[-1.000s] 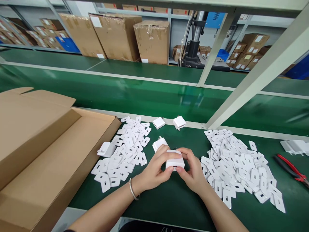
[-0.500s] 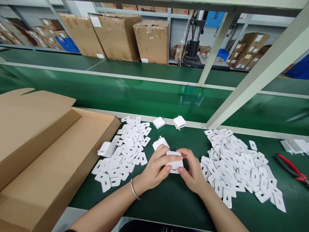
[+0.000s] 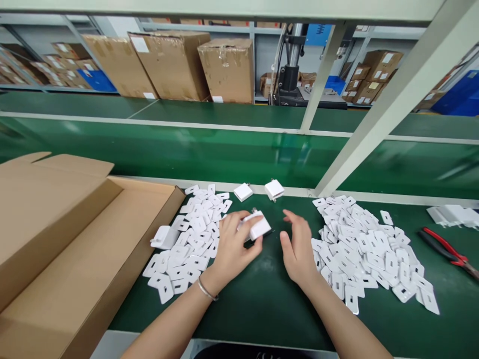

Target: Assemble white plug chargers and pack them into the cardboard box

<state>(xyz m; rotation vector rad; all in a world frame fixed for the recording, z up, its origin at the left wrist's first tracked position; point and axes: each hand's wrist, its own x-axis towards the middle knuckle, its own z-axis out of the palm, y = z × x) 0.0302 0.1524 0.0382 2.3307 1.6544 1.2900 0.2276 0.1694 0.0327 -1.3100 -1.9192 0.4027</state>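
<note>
My left hand [image 3: 235, 244], with a bracelet at its wrist, holds a white rectangular block [image 3: 259, 225] between thumb and fingers above the green tabletop. Part of the block is behind the fingers. To its right, my right hand [image 3: 298, 249] has its thumb and fingers apart and holds nothing. A heap of flat white slotted plates [image 3: 198, 224] lies beside my left hand, and a larger heap of such plates [image 3: 368, 249] spreads to the right of my right hand. Farther back, a white block [image 3: 243, 192] and another white block [image 3: 274, 189] rest near the table's back edge.
An open cardboard box [image 3: 149, 239] takes up the left side. Red-and-black pliers [image 3: 445, 249] lie at the right, near several white blocks [image 3: 454, 215]. A pale slanted metal post [image 3: 377, 122] rises behind the right heap. Large cartons [image 3: 226, 70] stand on the back shelf.
My right hand has let go of the white piece and opened. My left hand has moved slightly left, with the white block tilted in its fingers. The view has shifted slightly.
</note>
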